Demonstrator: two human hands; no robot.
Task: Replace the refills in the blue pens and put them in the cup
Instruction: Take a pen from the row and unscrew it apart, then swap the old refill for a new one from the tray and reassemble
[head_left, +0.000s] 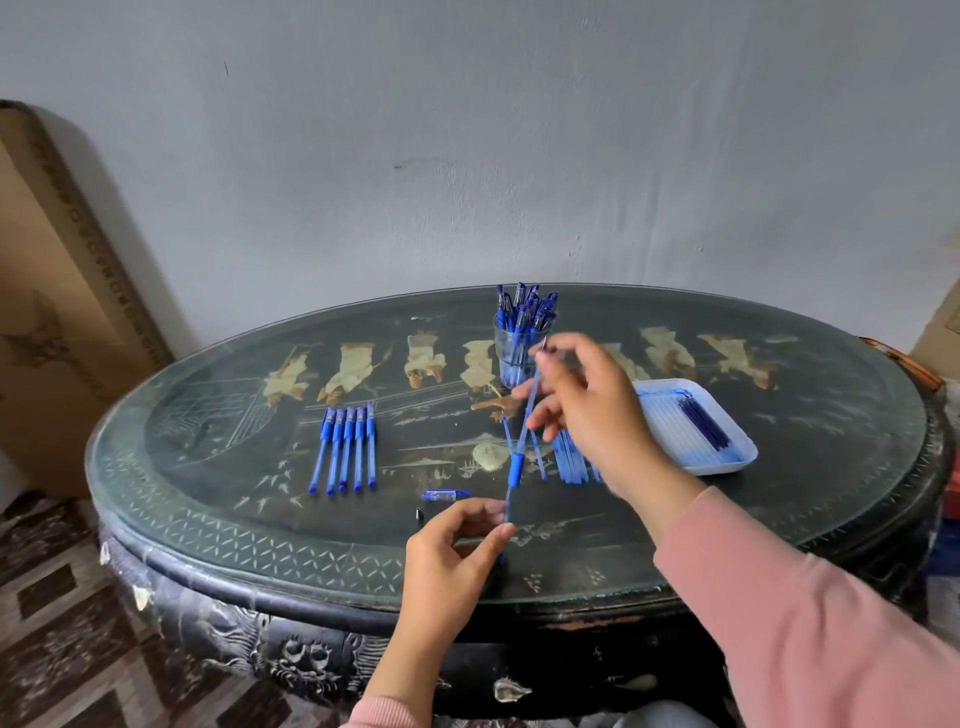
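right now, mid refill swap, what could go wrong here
The right hand, pinching the refill, is close in front of the crowded cup; a jerk might tip it. The small dark piece lies loose near the table edge by the left hand and could get knocked off.

Bench (208, 467) against wall (467, 130); box (57, 291) at bench's 9, leaning on wall.
- Cup (511, 358) at 12, pens (524, 306) standing in it.
- Tray (748, 457) at 3, refills (704, 423) in it.
- Loose refills (569, 460) on bench between centre and tray.
- Pen row (345, 447) at 9, side by side.
- Cap (445, 495) at 7, near centre.
- Held pen (515, 470) above centre, running 6 to 12: left hand (452, 551) at 6 end, right hand (592, 405) at 12 end.
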